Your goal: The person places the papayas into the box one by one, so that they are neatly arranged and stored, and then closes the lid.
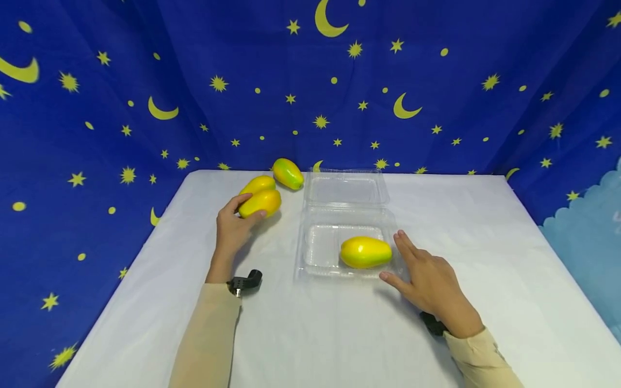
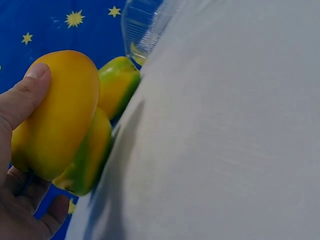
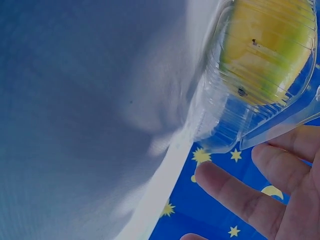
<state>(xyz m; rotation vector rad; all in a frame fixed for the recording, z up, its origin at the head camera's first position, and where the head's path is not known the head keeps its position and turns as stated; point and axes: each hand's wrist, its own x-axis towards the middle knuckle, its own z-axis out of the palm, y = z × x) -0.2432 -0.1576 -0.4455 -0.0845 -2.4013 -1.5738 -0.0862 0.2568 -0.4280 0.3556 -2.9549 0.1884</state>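
Left hand [image 1: 232, 229] grips a yellow-orange fruit [image 1: 262, 203] between thumb and fingers, while the right hand [image 1: 429, 280] holds nothing, its fingers straight and thumb spread, just beside a clear plastic container [image 1: 322, 245] (whether a fingertip touches its rim is hard to tell). Some of the left fingertips are hidden behind the fruit in the head view.

Behind everything hangs a deep blue backdrop [image 1: 271, 59] with yellow moons, stars and dots; a pale blue patch [image 1: 592, 237] at the right is cut off by the frame. White cloth covers the surface [image 1: 310, 334], whose near edge is out of sight. Beige sleeves [image 1: 206, 334] run off the bottom.

The container lies unfolded, its lid [image 1: 346, 189] toward the backdrop, the transparent edges faint against the white. At the right of its near half rests a yellow-green fruit [image 1: 365, 252], cropped and seen through ribbed plastic in the right wrist view. Left of the lid sits a mottled fruit [image 1: 288, 174]; another, the rear fruit [image 1: 259, 184], is partly covered by the gripped one. Smallest are the black wrist devices [image 1: 246, 282], the right one mostly hidden.
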